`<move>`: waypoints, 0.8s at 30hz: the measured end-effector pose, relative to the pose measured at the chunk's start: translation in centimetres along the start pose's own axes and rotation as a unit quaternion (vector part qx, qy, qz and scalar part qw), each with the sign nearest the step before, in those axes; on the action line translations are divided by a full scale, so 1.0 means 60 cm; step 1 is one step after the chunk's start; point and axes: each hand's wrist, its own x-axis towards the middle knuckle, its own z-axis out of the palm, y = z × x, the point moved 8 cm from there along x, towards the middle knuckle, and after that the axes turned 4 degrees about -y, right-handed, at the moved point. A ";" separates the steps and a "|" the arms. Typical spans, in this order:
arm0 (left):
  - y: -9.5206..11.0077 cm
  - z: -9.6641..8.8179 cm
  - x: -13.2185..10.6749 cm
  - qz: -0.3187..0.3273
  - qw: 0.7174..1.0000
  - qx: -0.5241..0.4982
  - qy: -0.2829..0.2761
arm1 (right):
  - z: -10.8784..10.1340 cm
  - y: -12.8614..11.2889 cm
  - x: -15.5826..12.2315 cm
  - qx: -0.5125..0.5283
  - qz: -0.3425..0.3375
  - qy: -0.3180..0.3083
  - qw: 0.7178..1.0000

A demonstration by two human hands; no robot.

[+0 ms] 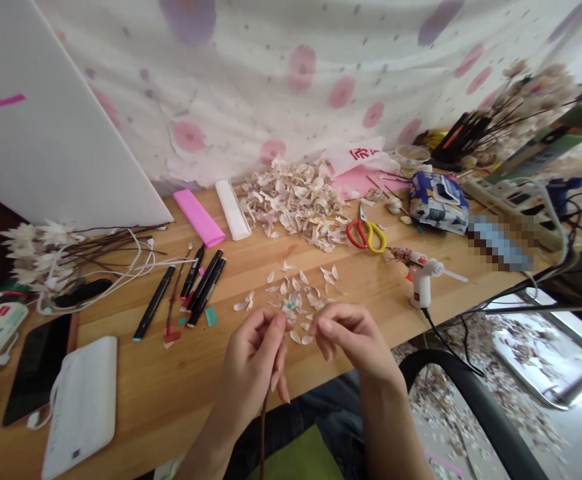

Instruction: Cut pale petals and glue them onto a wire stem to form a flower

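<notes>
My left hand (255, 363) is closed round a thin brown stick (263, 427) that hangs down toward my lap; a small pale petal cluster (289, 310) sits at the stick's top by my fingertips. My right hand (348, 337) is pinched beside that cluster, fingers together, and what it grips is too small to name. Loose pale petals (301, 287) lie scattered on the wooden table (181, 393) just beyond both hands. A large heap of the same petals (295, 200) lies farther back.
Red-and-yellow scissors (367, 235) and a white glue gun (422, 280) with its cord lie right of the petals. Black markers (198, 283), a phone (38, 367), a white box (83, 403) and stemmed paper flowers (45, 257) lie left. A black chair arm (471, 393) is at lower right.
</notes>
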 end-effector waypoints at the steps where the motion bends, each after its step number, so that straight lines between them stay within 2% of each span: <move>1: -0.001 0.001 0.001 -0.007 1.000 -0.016 -0.003 | 0.002 -0.017 -0.004 -0.043 -0.042 0.022 0.998; 5: 0.001 0.001 0.002 -0.008 1.000 -0.028 0.004 | 0.038 -0.076 -0.026 -0.241 -0.195 0.042 0.950; 9: 0.007 0.011 -0.001 0.014 1.000 -0.008 0.003 | 0.045 -0.081 -0.031 -0.319 -0.221 0.066 0.919; 16: 0.013 0.019 -0.008 0.050 0.999 0.015 0.008 | 0.038 -0.078 -0.027 -0.349 -0.249 0.078 0.900; 24: 0.032 0.032 -0.018 0.061 0.998 -0.016 0.021 | 0.024 -0.073 -0.019 -0.274 -0.276 0.100 0.916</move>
